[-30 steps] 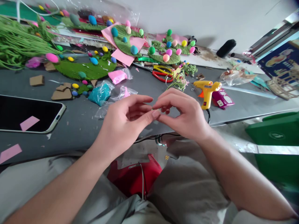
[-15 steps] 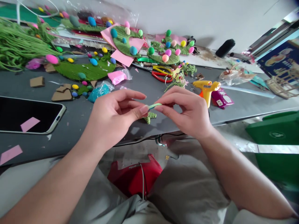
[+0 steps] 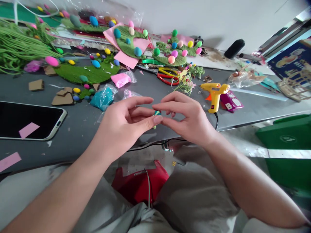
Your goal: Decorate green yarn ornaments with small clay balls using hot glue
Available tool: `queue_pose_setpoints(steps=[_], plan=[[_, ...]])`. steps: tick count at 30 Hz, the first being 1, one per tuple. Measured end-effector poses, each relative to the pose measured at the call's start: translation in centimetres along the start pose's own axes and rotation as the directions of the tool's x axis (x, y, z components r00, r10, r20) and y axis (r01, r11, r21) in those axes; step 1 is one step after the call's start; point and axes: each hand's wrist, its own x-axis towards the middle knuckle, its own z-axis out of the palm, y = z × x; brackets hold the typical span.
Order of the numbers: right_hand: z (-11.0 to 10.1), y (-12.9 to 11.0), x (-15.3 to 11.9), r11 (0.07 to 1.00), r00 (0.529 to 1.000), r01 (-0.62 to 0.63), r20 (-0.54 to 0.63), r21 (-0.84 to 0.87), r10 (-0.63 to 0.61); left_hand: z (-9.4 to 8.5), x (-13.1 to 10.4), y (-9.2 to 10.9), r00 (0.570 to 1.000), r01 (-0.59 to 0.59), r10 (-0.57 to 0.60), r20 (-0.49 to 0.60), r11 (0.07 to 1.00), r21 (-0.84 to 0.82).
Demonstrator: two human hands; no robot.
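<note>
Over the front of the grey table, my left hand [image 3: 123, 124] pinches a small teal piece of what looks like modelling clay [image 3: 157, 113], with a pale green strip across it, between thumb and fingers. My right hand [image 3: 187, 116] meets it from the other side, thumb and forefinger closed about the same piece. Fingertips cover most of it. Under the hands, a bit of a green yarn-wrapped piece [image 3: 154, 127] peeks out, mostly hidden. A bag of blue clay [image 3: 103, 97] and a bag of pink clay [image 3: 120, 79] lie beyond my left hand.
A yellow glue gun [image 3: 215, 95] stands right of my right hand, its cord over the table edge. Red-handled pliers [image 3: 167, 78] lie behind. At left is a phone [image 3: 29, 119]. Green shapes with coloured balls [image 3: 85, 72] and green yarn [image 3: 21, 45] fill the back.
The pale green strip, stretched between my hands before, now lies against the teal piece. My right hand has moved left so the fingertips of both hands meet, covering more of the yarn-wrapped piece.
</note>
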Motion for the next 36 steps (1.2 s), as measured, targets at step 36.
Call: queue_pose_setpoints(steps=[36], plan=[[1.5,-0.3,0.8,0.992,0.988,0.018,0.154,-0.127,0.002,-6.9,0.3,3.6,0.929,-0.260,0.357,0.097,0.445,0.857]])
